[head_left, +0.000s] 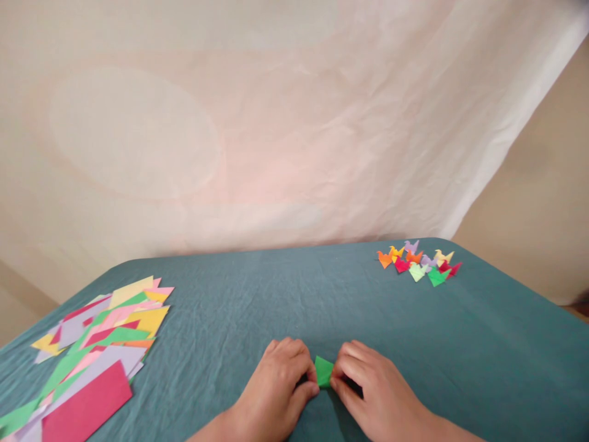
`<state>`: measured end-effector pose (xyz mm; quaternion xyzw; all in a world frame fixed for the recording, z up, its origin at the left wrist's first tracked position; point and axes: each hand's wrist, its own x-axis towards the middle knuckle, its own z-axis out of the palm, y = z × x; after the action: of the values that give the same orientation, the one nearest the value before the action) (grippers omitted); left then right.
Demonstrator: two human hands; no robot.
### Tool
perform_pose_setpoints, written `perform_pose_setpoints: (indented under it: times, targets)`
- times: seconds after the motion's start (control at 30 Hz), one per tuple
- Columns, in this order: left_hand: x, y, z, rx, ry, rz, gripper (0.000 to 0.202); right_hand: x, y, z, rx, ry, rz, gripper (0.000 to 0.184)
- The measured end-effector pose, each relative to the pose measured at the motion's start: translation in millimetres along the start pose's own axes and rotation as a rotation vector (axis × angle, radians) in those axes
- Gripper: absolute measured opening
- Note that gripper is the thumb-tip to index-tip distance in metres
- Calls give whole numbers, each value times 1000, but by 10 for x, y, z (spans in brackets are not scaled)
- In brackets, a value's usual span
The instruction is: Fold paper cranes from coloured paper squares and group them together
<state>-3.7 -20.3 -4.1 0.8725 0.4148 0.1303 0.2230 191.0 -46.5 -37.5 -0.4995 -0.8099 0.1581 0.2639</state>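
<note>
A small folded piece of green paper (323, 371) lies on the teal cloth near the table's front edge. My left hand (278, 387) pinches its left side with curled fingers. My right hand (373, 390) pinches its right side, thumb and fingers pressed against the paper. Both hands rest low on the cloth, and the paper's lower part is hidden between them.
A loose spread of coloured paper sheets (99, 344) covers the left of the teal tablecloth (257, 294). Several small folded paper figures (418, 262) sit in a cluster at the far right. A pale wrinkled sheet (276, 123) hangs behind the table.
</note>
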Motion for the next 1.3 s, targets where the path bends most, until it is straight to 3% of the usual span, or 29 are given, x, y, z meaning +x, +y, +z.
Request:
perform_pose_setpoints:
  times: [0.5,0.93,1.3]
  targets:
    - [15,41,-77,68,-89,-24,9,33,0,-7,13,-34,73,16]
    - [-26,62,93,165,29,-28,17,36,-6,-13,5,-23,73,16]
    - [-14,56,150,237,53,-20,19,40,-15,8,-74,-23,63,16]
